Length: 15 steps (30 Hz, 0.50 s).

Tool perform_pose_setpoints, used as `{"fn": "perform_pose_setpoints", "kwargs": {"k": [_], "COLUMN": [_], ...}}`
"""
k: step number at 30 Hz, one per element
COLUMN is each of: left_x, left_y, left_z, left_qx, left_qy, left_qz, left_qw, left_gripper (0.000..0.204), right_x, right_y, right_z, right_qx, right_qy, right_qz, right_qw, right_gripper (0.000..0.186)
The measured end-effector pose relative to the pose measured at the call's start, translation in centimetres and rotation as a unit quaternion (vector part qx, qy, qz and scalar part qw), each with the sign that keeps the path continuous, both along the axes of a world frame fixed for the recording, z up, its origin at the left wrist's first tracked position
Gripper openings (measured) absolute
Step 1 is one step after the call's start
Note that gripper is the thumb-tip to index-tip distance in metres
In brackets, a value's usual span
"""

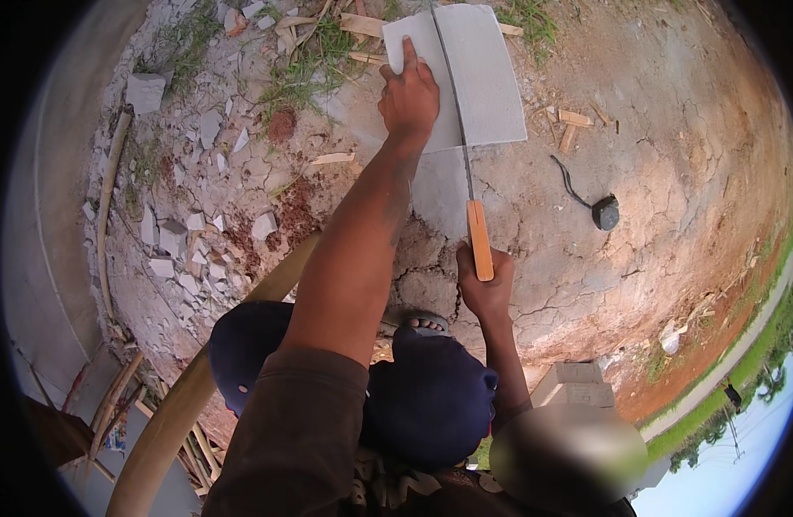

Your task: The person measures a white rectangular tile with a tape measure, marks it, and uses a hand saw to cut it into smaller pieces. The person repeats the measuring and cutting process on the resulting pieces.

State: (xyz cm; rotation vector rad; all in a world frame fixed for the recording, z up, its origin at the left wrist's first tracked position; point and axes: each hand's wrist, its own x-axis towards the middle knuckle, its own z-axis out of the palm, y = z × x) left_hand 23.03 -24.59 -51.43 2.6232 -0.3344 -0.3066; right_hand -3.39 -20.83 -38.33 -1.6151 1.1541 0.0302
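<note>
A flat light-grey slab (491, 77) lies on cracked bare earth in front of me. My left hand (408, 96) presses flat on its left part, fingers spread, index finger pointing away. My right hand (485, 289) is closed around the wooden handle (479, 237) of a long thin blade (459, 121). The blade runs straight up across the slab, just right of my left hand. A darker grey strip (439, 194) lies on the ground below the slab, beside the handle.
A black tape measure (606, 212) with a cord lies on the earth to the right. Broken grey shards (185, 250) litter the left side, and wood scraps (575, 121) lie near the slab. A curved bamboo pole (177, 405), my sandalled foot (422, 325) and grey blocks (577, 383) are close by.
</note>
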Motion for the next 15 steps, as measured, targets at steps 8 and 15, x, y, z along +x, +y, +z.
{"fn": "perform_pose_setpoints", "kwargs": {"k": [8, 15], "left_x": [0.4, 0.0], "left_y": [-0.8, -0.4], "left_z": [1.0, 1.0], "left_qx": [-0.013, 0.004], "left_qy": [0.020, 0.037], "left_qz": [-0.004, -0.002], "left_qw": [1.000, 0.999], "left_gripper": [0.053, 0.053], "right_x": [-3.1, 3.4], "right_y": [3.0, -2.1], "right_z": [0.5, -2.5], "right_qx": [-0.059, 0.018], "right_qy": [-0.045, -0.016], "right_qz": [-0.027, -0.012], "right_qw": [0.997, 1.000], "right_gripper": [0.029, 0.036]}}
